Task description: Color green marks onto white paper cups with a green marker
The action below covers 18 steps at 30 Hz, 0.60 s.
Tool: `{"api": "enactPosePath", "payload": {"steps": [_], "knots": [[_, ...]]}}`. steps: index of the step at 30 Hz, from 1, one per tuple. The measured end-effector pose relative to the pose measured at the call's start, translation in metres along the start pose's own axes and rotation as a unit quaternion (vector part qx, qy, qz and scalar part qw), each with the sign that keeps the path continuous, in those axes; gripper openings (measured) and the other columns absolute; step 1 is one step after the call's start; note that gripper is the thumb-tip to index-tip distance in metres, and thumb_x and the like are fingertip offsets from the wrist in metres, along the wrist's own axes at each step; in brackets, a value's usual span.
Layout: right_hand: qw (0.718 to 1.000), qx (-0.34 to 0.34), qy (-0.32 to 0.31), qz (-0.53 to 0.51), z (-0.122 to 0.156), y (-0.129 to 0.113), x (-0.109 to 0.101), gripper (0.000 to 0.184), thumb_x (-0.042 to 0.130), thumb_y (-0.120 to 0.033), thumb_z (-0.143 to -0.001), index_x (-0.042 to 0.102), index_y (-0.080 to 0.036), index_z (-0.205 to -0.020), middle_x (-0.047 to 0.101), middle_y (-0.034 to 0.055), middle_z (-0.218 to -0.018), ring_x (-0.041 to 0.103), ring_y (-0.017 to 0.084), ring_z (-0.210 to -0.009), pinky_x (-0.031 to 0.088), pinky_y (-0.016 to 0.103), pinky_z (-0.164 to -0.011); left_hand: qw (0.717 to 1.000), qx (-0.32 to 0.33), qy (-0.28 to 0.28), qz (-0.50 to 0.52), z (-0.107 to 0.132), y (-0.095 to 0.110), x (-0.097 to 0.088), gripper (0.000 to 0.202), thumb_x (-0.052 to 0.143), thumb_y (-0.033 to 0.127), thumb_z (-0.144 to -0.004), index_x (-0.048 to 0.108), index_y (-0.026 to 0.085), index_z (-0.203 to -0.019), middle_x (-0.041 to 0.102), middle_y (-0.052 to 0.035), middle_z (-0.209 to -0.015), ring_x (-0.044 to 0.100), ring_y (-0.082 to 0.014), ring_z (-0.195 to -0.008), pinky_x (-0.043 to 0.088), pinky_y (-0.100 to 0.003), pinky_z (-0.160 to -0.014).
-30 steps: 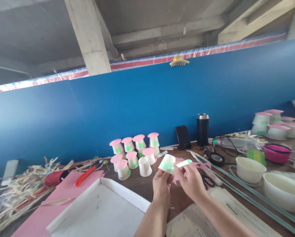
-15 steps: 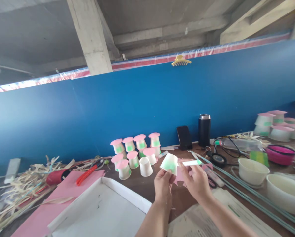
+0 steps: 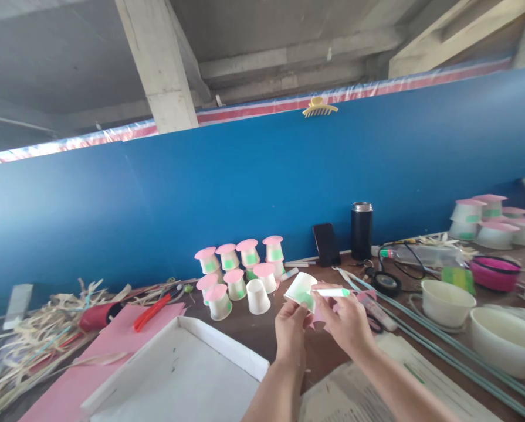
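Tilted in my left hand (image 3: 291,328) is a white paper cup (image 3: 298,286) with a green patch on its side. The fingers of that hand are closed round its lower part. My right hand (image 3: 348,322) is shut on a white marker (image 3: 330,292) with a green end, which points to the right. The marker's other end lies close against the cup's side; my fingers hide whether it touches. Left of my hands stands a plain upturned white cup (image 3: 258,298). Several cups (image 3: 219,305) with green patches and pink paper discs on top stand beside it, some stacked.
A white shallow tray (image 3: 227,340) and pink paper sheets (image 3: 108,340) lie left, with red scissors-like handles (image 3: 151,312) on top. Behind stand a phone (image 3: 327,245) and a black flask (image 3: 361,231). Right are long thin rods (image 3: 438,340) and white bowls (image 3: 447,302).
My right hand has brought the marker left, closer across the cup's side. The left hand still holds the cup in nearly the same place. The view has shifted slightly.
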State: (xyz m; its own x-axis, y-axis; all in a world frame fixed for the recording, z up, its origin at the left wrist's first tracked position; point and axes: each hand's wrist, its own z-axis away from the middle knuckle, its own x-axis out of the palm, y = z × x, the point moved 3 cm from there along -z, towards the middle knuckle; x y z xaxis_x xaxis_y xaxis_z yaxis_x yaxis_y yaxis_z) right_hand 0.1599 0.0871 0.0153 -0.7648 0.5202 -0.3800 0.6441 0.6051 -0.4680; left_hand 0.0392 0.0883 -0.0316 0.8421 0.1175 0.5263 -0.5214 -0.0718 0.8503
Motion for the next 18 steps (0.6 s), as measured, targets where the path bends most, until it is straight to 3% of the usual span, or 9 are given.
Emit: {"api": "enactPosePath", "payload": {"steps": [4,8,13,18], "knots": [[1.0,0.022,-0.001,0.009,0.0,0.0062,0.0016,0.03,0.046,-0.04,-0.087,0.067,-0.02,-0.091,0.07,0.0069,-0.084,0.064,0.019,-0.076,0.048,0.031,-0.073,1.0,0.007,-0.003,-0.007,-0.0009,-0.0004,-0.0008,0.028,0.073,0.029,-0.062,0.072,0.015,-0.087,0.067,-0.0054,-0.083,0.056,-0.0108,-0.069,0.045,-0.021,-0.066],[1.0,0.017,-0.021,0.001,0.0029,0.0076,0.0051,0.028,0.049,-0.041,-0.085,0.068,-0.02,-0.088,0.068,0.0053,-0.072,0.063,0.019,-0.071,0.048,0.031,-0.073,1.0,0.006,0.0,0.003,-0.0015,-0.0009,-0.0013,0.031,0.074,0.03,-0.06,0.071,0.015,-0.087,0.067,-0.0059,-0.085,0.057,-0.0115,-0.07,0.045,-0.021,-0.066],[1.0,0.021,-0.007,-0.005,0.0038,0.0102,0.0063,0.027,0.049,-0.039,-0.086,0.067,-0.02,-0.091,0.07,0.0071,-0.084,0.064,0.019,-0.078,0.049,0.031,-0.072,1.0,0.031,-0.004,-0.004,-0.0005,-0.0008,-0.0008,0.036,0.073,0.029,-0.063,0.068,0.017,-0.097,0.066,-0.0041,-0.083,0.057,-0.0108,-0.068,0.046,-0.021,-0.065],[1.0,0.019,-0.02,-0.009,0.0029,0.0095,0.0056,0.027,0.049,-0.039,-0.086,0.067,-0.02,-0.091,0.069,0.0059,-0.075,0.064,0.019,-0.074,0.049,0.03,-0.07,0.999,0.036,-0.011,-0.018,0.0001,-0.0006,0.0002,0.041,0.07,0.029,-0.066,0.064,0.018,-0.106,0.067,-0.0045,-0.084,0.059,-0.0116,-0.069,0.046,-0.022,-0.065]]}}
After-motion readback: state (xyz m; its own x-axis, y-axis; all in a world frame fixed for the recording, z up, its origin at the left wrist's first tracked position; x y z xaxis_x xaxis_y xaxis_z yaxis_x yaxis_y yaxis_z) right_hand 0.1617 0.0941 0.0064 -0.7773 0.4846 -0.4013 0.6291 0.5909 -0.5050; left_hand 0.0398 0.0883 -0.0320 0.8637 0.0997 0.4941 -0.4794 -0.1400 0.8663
